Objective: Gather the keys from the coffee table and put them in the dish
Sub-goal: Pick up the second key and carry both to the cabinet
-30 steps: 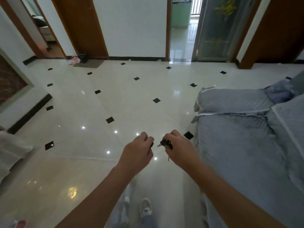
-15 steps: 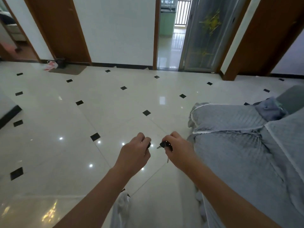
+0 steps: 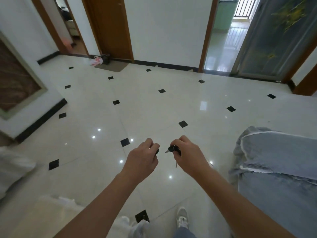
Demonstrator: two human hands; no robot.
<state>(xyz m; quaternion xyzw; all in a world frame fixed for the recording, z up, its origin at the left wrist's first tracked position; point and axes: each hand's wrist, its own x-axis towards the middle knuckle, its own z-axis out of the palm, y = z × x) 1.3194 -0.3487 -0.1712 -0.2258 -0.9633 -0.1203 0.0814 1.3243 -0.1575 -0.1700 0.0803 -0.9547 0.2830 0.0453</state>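
Both hands are held out in front of me over the glossy tiled floor. My right hand (image 3: 187, 154) is closed around a bunch of keys (image 3: 173, 149) with black heads; a silver blade pokes out to the left and another hangs below the fist. My left hand (image 3: 143, 158) is closed on a small black key (image 3: 157, 151), of which only the dark tip shows past the fingers. The two fists are a short gap apart. No coffee table and no dish are in view.
A sofa under a grey-blue cover (image 3: 277, 167) fills the right side. White cloth-covered furniture (image 3: 13, 169) stands at the left. Ahead are a wooden door (image 3: 109, 28), a doormat (image 3: 111, 67) and an open doorway (image 3: 223, 36). My shoe (image 3: 182, 218) shows below.
The view has swung left and the sofa has slid to the right of the frame. Both hands keep the same closed grip and the same spacing.
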